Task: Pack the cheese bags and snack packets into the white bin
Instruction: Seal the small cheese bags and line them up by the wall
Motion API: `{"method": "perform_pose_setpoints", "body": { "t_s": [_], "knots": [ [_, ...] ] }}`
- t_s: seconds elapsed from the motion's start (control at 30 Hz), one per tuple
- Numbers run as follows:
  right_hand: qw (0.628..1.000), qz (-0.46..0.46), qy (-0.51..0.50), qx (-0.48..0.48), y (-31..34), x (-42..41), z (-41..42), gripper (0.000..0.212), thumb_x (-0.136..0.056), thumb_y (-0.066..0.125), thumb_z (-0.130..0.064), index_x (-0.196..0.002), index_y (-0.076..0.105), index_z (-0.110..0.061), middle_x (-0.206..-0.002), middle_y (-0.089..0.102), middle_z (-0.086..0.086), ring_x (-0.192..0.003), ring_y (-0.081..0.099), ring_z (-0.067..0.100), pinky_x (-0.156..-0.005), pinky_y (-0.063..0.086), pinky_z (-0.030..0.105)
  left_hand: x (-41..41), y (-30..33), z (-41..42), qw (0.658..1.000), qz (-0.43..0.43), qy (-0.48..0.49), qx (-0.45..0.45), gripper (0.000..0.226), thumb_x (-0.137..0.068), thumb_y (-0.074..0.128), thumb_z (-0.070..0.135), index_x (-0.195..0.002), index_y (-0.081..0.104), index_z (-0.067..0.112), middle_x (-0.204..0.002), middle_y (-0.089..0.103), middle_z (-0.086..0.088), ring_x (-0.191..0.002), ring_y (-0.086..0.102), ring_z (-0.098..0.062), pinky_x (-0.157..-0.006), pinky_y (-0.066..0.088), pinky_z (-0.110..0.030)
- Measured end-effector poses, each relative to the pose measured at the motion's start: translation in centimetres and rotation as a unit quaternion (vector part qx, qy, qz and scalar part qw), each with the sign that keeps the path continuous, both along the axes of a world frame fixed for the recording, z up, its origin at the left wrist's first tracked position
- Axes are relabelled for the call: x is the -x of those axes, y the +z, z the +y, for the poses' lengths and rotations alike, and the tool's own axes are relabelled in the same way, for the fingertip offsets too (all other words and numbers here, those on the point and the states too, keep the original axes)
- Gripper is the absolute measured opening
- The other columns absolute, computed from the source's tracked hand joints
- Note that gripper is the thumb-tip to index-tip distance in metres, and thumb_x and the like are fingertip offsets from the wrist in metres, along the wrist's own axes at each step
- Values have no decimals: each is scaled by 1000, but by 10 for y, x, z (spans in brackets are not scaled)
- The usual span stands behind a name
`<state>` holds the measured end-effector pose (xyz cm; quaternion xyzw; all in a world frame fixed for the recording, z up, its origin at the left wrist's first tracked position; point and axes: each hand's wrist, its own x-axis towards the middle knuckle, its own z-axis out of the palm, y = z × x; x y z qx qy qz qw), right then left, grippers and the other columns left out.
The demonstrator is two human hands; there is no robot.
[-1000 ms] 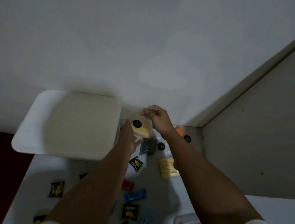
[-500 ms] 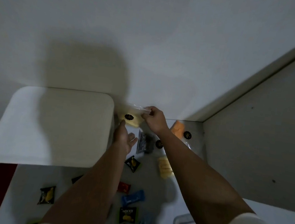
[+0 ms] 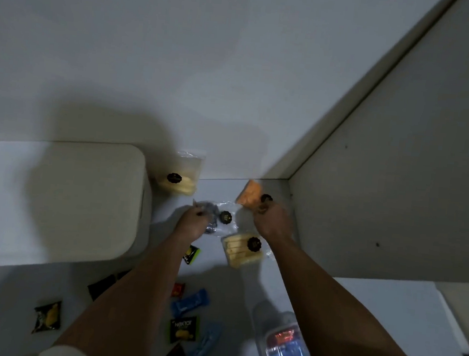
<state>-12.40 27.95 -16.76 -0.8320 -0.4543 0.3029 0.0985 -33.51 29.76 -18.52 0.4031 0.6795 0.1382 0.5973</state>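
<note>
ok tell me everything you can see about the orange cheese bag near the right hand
The orange cheese bag is a clear plastic pouch holding an orange wedge-like block, with a round black sticker at its right. It is tilted, its far end raised toward the wall corner, at the back of the white table. The right hand closes on its near edge; whether it is lifted clear cannot be told. It lies apart from the pale cheese bags.

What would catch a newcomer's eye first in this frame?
Two bare forearms reach up the middle: the left hand grips a dark clear bag, the right hand an orange cheese bag near the back corner. A pale cheese bag leans by the big white bin at left, with small snack packets scattered nearer the camera.
</note>
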Motion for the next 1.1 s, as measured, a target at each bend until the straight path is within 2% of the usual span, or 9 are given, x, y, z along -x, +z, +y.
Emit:
{"method": "perform_pose_setpoints", "body": {
  "t_s": [0.23,0.4,0.53,0.63,0.7,0.8,0.9,0.97,1.1],
  "knots": [
    [997,-13,29,64,-25,-1,-20,35,-90,60,-44,-103,69,-13,-96,72,6,-85,68,22,-67,47,29,-8,1,-8,999,25,-7,-27,33,-97,63,19,-129,66,10,-113,69,-10,-98,63,-23,-86,49,-32],
    [997,38,-24,66,-33,-1,-18,37,-89,63,-44,-106,70,-11,-100,73,8,-90,70,25,-66,46,28,-8,-2,-5,998,43,-15,-34,31,-96,64,20,-124,69,10,-113,71,-12,-100,66,-24,-90,53,-38],
    [994,88,-49,34,-37,-1,-18,29,-90,69,-31,-110,75,-12,-106,76,7,-98,71,23,-73,50,27,-10,-2,-5,998,50,-9,-39,29,-97,63,19,-124,67,9,-100,68,-11,-86,62,-23,-63,46,-30],
    [984,152,-91,9,-38,1,-18,37,-81,83,-28,-115,76,-13,-114,76,3,-103,71,19,-89,57,32,-10,-3,-5,999,41,3,-35,30,-97,64,17,-125,66,7,-106,69,-21,-82,61,-24,-57,39,-26],
    [979,174,-110,9,-37,1,-17,35,-76,88,-26,-108,79,-15,-109,77,2,-100,72,18,-90,57,33,-9,-3,-4,999,32,4,-29,32,-97,64,17,-127,65,6,-103,67,-18,-77,55,-17,-58,39,-26],
    [977,176,-113,30,-33,1,-16,24,-74,89,-24,-95,81,-14,-96,79,3,-90,72,17,-81,58,30,-9,-2,-6,1000,14,3,-18,32,-97,64,19,-127,65,7,-95,63,-8,-78,56,-17,-62,42,-27],
    [984,143,-103,32,-28,0,-18,16,-80,84,-25,-88,79,-13,-83,73,3,-78,68,16,-64,49,24,-7,1,-8,999,12,-9,-29,25,-98,64,23,-121,65,15,-106,65,-9,-94,61,-25,-83,50,-36],
    [991,101,-76,38,-27,-2,-20,16,-83,79,-27,-82,75,-11,-79,69,5,-75,67,20,-62,46,24,-5,-1,-9,999,25,-15,-42,22,-96,66,25,-116,66,14,-109,69,-10,-100,64,-27,-92,52,-40],
    [993,85,-57,62,-32,0,-20,18,-85,73,-23,-84,75,-5,-79,70,7,-78,69,23,-67,54,31,-1,-8,-13,997,63,-30,-41,30,-96,63,22,-123,65,9,-112,70,-13,-102,65,-29,-87,52,-38]
  ]
}}
